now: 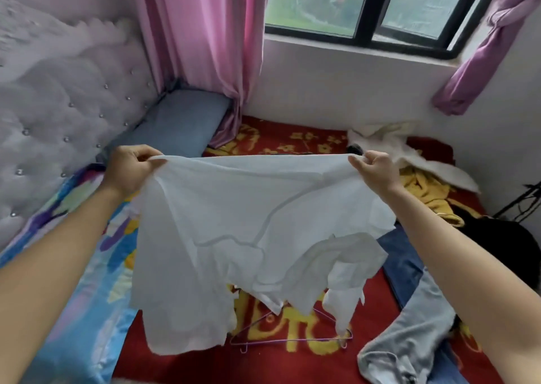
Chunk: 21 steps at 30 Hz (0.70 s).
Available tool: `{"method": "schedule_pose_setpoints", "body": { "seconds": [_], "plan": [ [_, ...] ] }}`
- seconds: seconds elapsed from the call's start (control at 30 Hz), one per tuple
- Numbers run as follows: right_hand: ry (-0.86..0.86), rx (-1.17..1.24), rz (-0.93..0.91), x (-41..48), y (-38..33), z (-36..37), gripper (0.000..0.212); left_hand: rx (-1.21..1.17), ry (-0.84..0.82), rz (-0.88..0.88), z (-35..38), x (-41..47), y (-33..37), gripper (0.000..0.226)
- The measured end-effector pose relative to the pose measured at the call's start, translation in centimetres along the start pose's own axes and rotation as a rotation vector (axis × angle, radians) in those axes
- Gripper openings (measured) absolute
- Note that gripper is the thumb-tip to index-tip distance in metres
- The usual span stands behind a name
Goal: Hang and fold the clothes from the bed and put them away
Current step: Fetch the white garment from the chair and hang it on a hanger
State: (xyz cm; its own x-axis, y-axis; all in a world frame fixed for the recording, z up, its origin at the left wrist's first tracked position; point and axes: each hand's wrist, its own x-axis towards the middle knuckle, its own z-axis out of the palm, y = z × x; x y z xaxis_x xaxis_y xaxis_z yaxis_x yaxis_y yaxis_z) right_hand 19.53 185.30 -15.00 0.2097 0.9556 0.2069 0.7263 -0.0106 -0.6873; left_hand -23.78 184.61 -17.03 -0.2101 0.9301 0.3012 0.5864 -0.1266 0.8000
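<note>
**White shirt held up by its edge over the bed**

Far left: a grey tufted headboard [58,96] with shiny studs. Below it, a glossy blue patterned cover [87,310] runs down the bed's left side. A blue-grey pillow [175,123] lies in the corner, at the foot of a pink curtain [205,46].

Left hand [131,167]: fingers curled, thumb and fingers pinching the left end of the white shirt [248,222] at its upper edge. The arm is stretched forward.

The shirt is pulled taut between the two hands, with its top edge nearly level. The rest hangs loose and rumpled in the air above the red blanket [377,301] with yellow lettering. The fabric is thin enough for inner seams to show through.

A thin wire hanger [292,334] lies flat on the blanket under the shirt's lower folds, its top partly hidden by them.

Above and behind is a dark-framed window [366,5].

Right hand [374,169]: fingers curled, gripping the right end of the same edge.

More clothes lie on the bed to the right:
- a white garment [389,143] against the wall
- a yellow garment [424,190] just in front of it
- a black garment [503,246] near the bed's right edge
- blue denim [404,260] beside the hanging shirt
- a grey garment [409,339] nearest the camera

Far right, top: a purple curtain [497,32], knotted.
</note>
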Motion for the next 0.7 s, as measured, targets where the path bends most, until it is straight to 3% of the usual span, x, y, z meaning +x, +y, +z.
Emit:
{"method": "schedule_pose_setpoints", "body": {
  "seconds": [0.13, 0.23, 0.37, 0.47, 0.57, 0.63, 0.7],
  "plan": [
    [-0.206, 0.074, 0.267, 2.2, 1.3, 6.7, 0.046, 0.271, -0.042, -0.161, 5.7, 3.5, -6.4, 0.02],
    [-0.281, 0.094, 0.43, 2.6, 1.3, 11.6, 0.047, 0.477, -0.228, -0.223, 11.8, 1.6, -9.1, 0.053],
    [-0.34, 0.182, 0.534, 2.8, -1.1, 15.7, 0.045, 0.285, -0.387, 0.089, 19.3, -5.9, -7.8, 0.058],
    [-0.334, 0.284, 0.577, 3.7, -3.5, 15.8, 0.047, 0.166, -0.294, 0.288, 22.4, -10.2, -5.1, 0.072],
    [-0.278, 0.417, 0.624, 5.1, -5.1, 14.5, 0.04, 0.279, -0.23, 0.442, 24.2, -11.7, -2.7, 0.083],
    [-0.259, 0.529, 0.659, 5.6, -5.7, 13.6, 0.028, 0.328, -0.177, 0.455, 24.8, -11.4, -2.0, 0.081],
    [-0.245, 0.608, 0.636, 5.6, -6.0, 12.6, 0.026, 0.26, -0.062, 0.467, 24.9, -10.0, -1.5, 0.064]
  ]
}}
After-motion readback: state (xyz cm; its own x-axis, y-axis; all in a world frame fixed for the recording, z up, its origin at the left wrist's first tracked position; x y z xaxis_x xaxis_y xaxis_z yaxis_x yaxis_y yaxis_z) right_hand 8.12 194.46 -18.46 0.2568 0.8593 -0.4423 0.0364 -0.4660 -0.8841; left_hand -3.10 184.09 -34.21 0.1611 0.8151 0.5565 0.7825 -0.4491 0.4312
